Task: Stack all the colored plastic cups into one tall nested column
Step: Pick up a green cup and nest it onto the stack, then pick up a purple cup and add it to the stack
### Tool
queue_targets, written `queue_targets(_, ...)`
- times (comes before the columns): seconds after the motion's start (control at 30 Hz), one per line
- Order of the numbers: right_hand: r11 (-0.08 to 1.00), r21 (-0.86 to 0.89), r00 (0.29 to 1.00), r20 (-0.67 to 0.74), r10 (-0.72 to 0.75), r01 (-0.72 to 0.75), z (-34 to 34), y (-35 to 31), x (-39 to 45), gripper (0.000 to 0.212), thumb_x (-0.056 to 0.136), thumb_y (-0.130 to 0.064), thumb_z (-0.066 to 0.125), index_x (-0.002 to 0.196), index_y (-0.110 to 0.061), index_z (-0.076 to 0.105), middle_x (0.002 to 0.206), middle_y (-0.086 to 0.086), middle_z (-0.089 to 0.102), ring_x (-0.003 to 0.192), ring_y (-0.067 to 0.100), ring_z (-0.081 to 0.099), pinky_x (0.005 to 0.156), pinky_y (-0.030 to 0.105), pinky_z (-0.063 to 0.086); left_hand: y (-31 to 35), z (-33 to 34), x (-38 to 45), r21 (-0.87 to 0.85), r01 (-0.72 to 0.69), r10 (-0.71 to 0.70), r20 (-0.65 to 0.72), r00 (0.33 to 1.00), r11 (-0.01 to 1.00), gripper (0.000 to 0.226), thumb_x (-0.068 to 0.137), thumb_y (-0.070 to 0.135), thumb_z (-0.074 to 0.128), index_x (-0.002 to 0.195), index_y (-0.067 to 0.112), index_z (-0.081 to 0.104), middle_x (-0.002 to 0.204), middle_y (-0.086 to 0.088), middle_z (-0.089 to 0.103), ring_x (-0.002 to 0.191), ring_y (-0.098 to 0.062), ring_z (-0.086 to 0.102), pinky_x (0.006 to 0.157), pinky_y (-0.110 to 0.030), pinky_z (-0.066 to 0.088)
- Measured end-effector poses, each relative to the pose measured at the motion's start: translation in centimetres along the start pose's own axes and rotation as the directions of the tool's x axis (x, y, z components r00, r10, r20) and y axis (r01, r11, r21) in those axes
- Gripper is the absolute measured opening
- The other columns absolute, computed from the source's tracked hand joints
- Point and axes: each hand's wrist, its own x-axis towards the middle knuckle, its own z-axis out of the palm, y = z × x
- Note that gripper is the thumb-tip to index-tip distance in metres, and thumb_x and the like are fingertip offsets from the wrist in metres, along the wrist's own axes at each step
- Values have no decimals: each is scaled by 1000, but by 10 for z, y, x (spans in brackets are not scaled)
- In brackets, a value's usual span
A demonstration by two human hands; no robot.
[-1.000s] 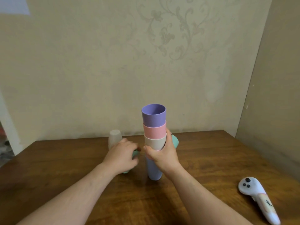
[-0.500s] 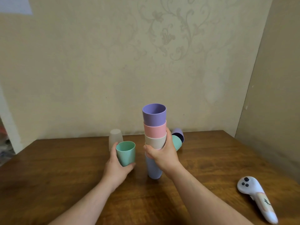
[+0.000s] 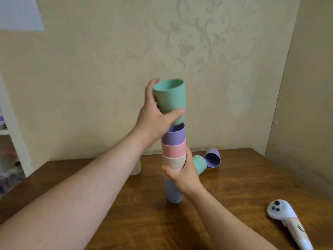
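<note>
A nested column of cups stands on the wooden table: pale blue at the bottom, then beige, pink and purple on top. My right hand grips the column around the beige cup. My left hand holds a green cup upright, its base just at the purple cup's mouth. Behind the column, a second green cup and a purple cup lie on their sides. A whitish cup stands upside down at the left, mostly hidden by my left forearm.
A white handheld controller lies near the table's front right. Walls close the table in at the back and right. A white shelf unit stands off the table's left edge.
My left hand picked the green cup off the table and raised it up and right to the top of the column. My right hand kept its hold on the column.
</note>
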Motion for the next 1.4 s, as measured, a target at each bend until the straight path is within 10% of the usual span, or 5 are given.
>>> queue_targets(0.43, 987, -123, 975, 205, -81, 108, -23, -11, -2, 102, 73, -31, 97, 156, -48, 39, 148, -9, 66, 135, 20, 65, 110, 54, 55, -93, 40, -48, -91, 225, -232, -82, 969, 970, 82, 72, 27, 94, 140, 31, 49, 118, 8, 76, 108, -22, 77, 90, -43, 64)
queue_targets(0.57, 801, -596, 997, 80, -21, 64, -116, -8, 28, 87, 79, -72, 65, 158, -38, 51, 151, -3, 57, 146, 24, 42, 115, 34, 35, -111, 51, -52, -74, 234, -242, -127, 962, 969, 77, 71, 24, 97, 134, 31, 54, 116, 16, 76, 102, -6, 76, 87, -35, 62)
queue_targets(0.87, 268, -881, 842, -222, 493, -389, -207, 54, 89, 94, 91, -45, 80, 167, -48, 26, 179, -5, -10, 155, 46, 29, 124, 57, 41, -117, 58, -59, -18, 226, -225, -199, 954, 974, 82, 73, 23, 96, 141, 36, 52, 122, 21, 72, 106, 1, 72, 86, -25, 58)
queue_targets(1.23, 241, -911, 893, -224, 391, -334, -188, 24, 58, 79, 79, -25, 92, 142, -39, 45, 155, 9, 30, 104, 30, 62, 80, 38, 67, -110, 48, -60, 14, 243, -236, -189, 953, 970, 86, 72, 26, 96, 143, 38, 49, 125, 21, 71, 108, -1, 71, 92, -35, 61)
queue_targets(1.4, 459, -793, 873, -180, 453, -401, -176, -4, 53, 87, 72, -43, 89, 141, -28, 38, 125, 6, 54, 105, 29, 65, 77, 42, 65, -103, 32, -60, 55, 250, -235, -196, 952, 967, 92, 72, 31, 95, 148, 39, 44, 130, 20, 68, 114, -8, 69, 93, -37, 58)
